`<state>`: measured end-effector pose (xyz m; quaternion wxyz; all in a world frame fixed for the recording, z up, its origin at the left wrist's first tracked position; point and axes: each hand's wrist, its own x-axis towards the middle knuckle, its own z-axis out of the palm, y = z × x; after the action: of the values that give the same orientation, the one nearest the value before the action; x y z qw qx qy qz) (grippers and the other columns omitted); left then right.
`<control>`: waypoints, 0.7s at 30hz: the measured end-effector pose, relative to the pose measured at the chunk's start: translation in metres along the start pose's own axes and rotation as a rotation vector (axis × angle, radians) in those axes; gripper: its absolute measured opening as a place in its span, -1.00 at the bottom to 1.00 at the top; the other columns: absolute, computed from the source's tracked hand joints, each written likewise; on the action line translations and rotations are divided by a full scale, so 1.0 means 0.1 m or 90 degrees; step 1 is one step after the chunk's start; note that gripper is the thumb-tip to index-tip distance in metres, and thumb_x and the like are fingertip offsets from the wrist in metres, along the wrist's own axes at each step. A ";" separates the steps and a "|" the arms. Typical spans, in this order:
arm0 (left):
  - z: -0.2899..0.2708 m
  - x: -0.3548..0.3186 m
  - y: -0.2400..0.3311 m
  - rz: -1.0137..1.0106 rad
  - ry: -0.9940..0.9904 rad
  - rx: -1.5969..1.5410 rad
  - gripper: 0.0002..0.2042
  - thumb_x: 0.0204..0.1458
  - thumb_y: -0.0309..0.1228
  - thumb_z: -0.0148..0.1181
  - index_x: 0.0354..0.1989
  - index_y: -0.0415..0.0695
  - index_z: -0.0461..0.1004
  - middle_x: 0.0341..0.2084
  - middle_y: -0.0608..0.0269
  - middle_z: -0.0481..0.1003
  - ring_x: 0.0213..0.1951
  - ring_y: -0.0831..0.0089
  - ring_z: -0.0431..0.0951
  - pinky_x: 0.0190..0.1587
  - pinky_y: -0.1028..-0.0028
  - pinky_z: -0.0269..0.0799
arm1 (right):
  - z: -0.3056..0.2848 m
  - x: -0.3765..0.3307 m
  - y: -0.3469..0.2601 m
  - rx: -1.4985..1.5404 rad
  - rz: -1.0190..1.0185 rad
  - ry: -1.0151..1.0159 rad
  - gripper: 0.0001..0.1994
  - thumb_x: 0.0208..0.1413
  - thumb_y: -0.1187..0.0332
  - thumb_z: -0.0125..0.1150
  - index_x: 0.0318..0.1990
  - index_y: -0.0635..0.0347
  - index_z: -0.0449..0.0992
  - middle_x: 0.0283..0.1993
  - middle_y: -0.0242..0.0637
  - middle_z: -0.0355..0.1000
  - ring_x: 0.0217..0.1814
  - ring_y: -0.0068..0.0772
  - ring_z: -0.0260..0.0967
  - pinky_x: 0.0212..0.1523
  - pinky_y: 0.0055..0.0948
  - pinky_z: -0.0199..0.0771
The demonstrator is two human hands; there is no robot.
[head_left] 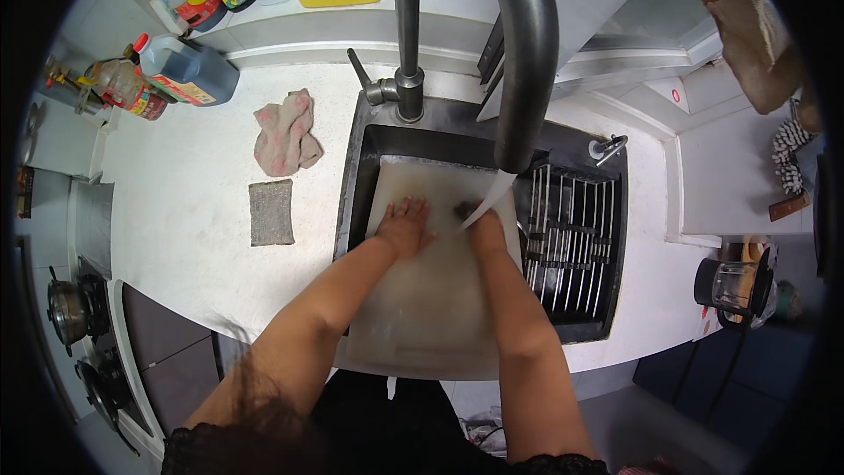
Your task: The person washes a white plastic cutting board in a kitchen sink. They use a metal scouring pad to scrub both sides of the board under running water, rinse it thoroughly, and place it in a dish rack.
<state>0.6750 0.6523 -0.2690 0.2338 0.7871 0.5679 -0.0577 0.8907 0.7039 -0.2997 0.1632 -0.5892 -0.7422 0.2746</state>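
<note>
A large whitish cutting board [431,299] lies across the dark sink [359,145], its near end over the counter's front edge. My left hand [404,227] rests on the board's left part with its fingers spread and nothing in them. On the upper right of the board, my right hand [488,230] is closed around a small dark object [463,209]; its kind is hidden by the fingers and the water. From the curved faucet [527,62], a stream of water [489,200] falls onto the board beside my right hand.
A metal drying rack [567,237] sits in the sink's right side. Left of the sink lie a crumpled pinkish cloth [288,134] and a square grey scouring cloth [272,213]. Bottles, including a large dark jug [189,70], stand at the back left. A blender [737,286] is at the right.
</note>
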 end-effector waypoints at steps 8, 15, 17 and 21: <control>-0.36 0.23 0.65 -0.278 0.022 -1.204 -0.54 0.19 -0.09 -0.17 0.12 -0.15 0.27 0.04 0.09 0.37 0.07 0.16 0.37 0.13 0.17 0.26 | -0.51 -0.10 -0.92 1.085 0.555 -0.053 -0.75 0.16 0.35 0.08 -0.04 0.19 0.36 -0.13 -0.21 0.42 -0.17 -0.19 0.39 -0.19 -0.11 0.44; -0.79 -0.24 0.97 -0.216 -0.193 -1.416 -0.52 0.18 -0.10 -0.12 0.18 -0.13 0.21 0.14 0.11 0.28 0.14 0.18 0.31 0.14 0.19 0.23 | -1.36 -0.66 -1.30 1.060 0.414 -0.086 -0.76 0.10 0.50 0.13 -0.05 0.29 0.38 -0.11 -0.22 0.43 -0.12 -0.28 0.41 -0.15 -0.35 0.47; -0.83 -0.47 0.96 -0.147 -0.259 -1.196 -0.51 0.17 -0.11 -0.10 0.20 -0.13 0.19 0.16 0.11 0.26 0.16 0.18 0.29 0.15 0.19 0.23 | -1.59 -0.96 -1.24 0.663 0.311 -0.157 -0.74 0.08 0.55 0.10 -0.04 0.27 0.38 -0.08 -0.22 0.43 -0.07 -0.31 0.41 -0.09 -0.40 0.47; -0.60 -1.05 0.80 0.142 -0.199 -0.376 -0.46 0.16 -0.09 -0.09 0.26 -0.10 0.12 0.25 0.12 0.14 0.23 0.17 0.19 0.19 0.19 0.15 | -1.50 -1.76 -0.71 0.266 -0.012 -0.223 -0.62 -0.06 0.66 0.05 -0.02 0.17 0.40 0.10 -0.20 0.35 0.18 -0.16 0.27 0.11 -0.33 0.35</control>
<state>0.7013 0.5675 -0.1542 0.5402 0.7246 0.4276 0.0148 0.9643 0.5560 -0.1234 0.1534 -0.4792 -0.6918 0.5180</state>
